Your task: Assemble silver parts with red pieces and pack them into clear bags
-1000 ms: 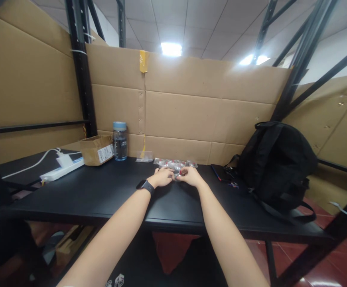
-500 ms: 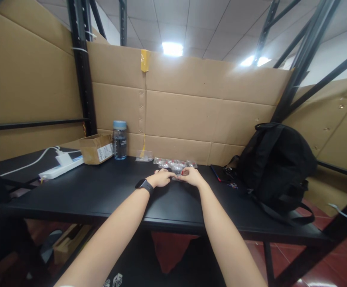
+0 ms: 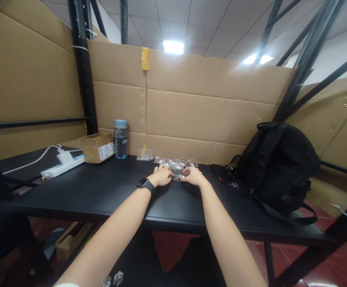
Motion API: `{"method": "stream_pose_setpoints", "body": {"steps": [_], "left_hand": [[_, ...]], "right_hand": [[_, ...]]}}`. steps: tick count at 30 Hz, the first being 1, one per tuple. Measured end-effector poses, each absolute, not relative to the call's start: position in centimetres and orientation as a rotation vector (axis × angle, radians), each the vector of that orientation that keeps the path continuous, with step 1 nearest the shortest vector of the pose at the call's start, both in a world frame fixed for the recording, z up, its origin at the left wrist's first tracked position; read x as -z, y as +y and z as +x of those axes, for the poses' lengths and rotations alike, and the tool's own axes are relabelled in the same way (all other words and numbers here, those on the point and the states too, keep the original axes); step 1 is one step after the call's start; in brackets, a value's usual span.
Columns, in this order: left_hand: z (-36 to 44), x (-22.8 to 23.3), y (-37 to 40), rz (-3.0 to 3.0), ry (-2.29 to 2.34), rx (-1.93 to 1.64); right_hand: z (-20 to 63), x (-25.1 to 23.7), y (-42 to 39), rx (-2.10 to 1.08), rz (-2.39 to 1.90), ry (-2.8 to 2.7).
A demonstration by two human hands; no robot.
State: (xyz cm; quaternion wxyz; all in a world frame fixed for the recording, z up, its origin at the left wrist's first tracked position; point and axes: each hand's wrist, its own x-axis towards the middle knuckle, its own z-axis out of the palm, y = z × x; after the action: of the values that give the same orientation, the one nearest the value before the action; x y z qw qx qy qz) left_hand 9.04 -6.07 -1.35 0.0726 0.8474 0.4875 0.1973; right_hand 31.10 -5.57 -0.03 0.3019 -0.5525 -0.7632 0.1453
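Left hand [image 3: 161, 176]: fingers curled, pinching a small clear packet [image 3: 177, 175], steadying it on the black table [image 3: 101, 191].
Right hand [image 3: 192, 175]: pinches the same packet's other end.
Packet pile [image 3: 175, 162]: just behind, within reach.

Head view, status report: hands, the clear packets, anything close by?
Left hand and right hand both on one small clear packet. Packet pile just behind. Black backpack at right, apart.

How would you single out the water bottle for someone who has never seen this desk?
Start at the cardboard wall behind the black table. At its left end stands the water bottle, upright beside a small cardboard box. It alone is clear with a pale blue cap.
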Motion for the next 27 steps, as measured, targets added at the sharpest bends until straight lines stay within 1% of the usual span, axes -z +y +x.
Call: {"method": "stream_pose_setpoints", "body": {"steps": [6,14,27], "left_hand": [[9.0,1.1,-6.0,2.512,1.473,-0.586],[8.8,0.5,-6.7,2.490,1.459,-0.533],[8.6,0.5,-6.4,2.521,1.574,-0.437]], "right_hand": [[30.9,-0.8,-6.5,-0.411,-1.540,-2.083],[30.6,-1.3,-6.6,-0.340,-1.597,-2.066],[30.3,-1.5,-6.7,-0.285,-1.642,-2.132]]}}
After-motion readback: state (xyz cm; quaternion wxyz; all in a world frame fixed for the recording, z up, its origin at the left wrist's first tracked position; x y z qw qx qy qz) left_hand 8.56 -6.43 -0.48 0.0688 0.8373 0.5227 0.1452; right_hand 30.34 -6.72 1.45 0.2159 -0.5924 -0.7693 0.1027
